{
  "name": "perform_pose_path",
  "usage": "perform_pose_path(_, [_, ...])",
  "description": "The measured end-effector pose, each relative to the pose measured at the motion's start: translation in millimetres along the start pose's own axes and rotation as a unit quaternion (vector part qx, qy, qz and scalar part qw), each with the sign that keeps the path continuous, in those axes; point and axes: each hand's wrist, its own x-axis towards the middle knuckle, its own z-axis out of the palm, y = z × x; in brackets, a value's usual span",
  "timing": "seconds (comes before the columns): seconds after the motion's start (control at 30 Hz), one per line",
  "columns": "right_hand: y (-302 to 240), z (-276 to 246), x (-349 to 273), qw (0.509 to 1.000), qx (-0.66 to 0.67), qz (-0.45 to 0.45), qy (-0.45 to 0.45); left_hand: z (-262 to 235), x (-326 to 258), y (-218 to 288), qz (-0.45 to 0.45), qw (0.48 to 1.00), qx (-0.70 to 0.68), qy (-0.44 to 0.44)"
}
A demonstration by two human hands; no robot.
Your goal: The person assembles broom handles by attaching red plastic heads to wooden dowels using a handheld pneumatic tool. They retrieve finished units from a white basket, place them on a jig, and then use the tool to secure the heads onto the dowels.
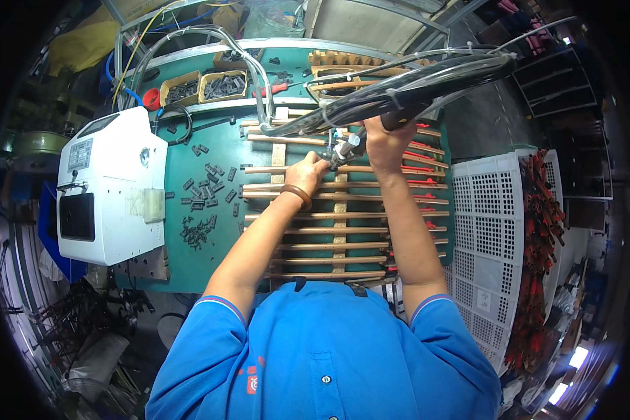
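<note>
In the head view, the one I have, I look first at the containers. Two open cardboard boxes stand side by side at the far left of the green table: the left box (164, 95) and the right box (224, 97) both hold heaps of small dark parts. A red cup (151, 99) sits just left of them; I can't make out its contents. Further right, at the far edge, another box (315, 72) holds dark pieces, partly hidden by the cable bundle (399, 87). On the right, beside the table, a white perforated crate (479, 210) has long dark and red pieces (539, 231) massed along its right side.

The handheld tool (353, 142) is over the far half of the table, its silvery metal nose pointing left, its handle black. My right hand (386, 145) is clenched round that handle. My left hand (306, 175) has its fingertips close to the nose; I can't tell whether they pinch anything. Beneath, the copper-brown rods (350, 216) lie in a roughly parallel row, running left to right across two pale wooden strips (340, 241). They look slim and straight, many with red bits near their right ends. Left of them, loose black pieces (203, 189) are scattered on the table, towards the white machine (112, 189).
</note>
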Motion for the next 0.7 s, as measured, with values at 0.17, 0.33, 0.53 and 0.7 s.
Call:
perform_pose_path(0.17, [-3.3, 4.6, -3.1, 1.000, -0.006, -0.021, 0.006, 0.6, -1.2, -1.6, 0.006, 1.000, 0.011, 0.003])
perform_pose_path(0.33, [-8.3, 5.0, -4.6, 1.000, -0.013, 0.008, 0.004, -1.7, 0.3, 0.5, -0.001, 1.000, 0.022, -0.007])
perform_pose_path(0.53, [3.5, 4.8, -0.7, 0.997, -0.056, -0.061, -0.008, -3.4, 1.2, 1.0, -0.005, 0.999, 0.030, -0.015])
perform_pose_path(0.7, [9.8, 1.7, -0.6, 0.997, -0.063, -0.034, -0.007, -0.1, 1.6, -1.7, -0.001, 0.999, 0.033, -0.013])
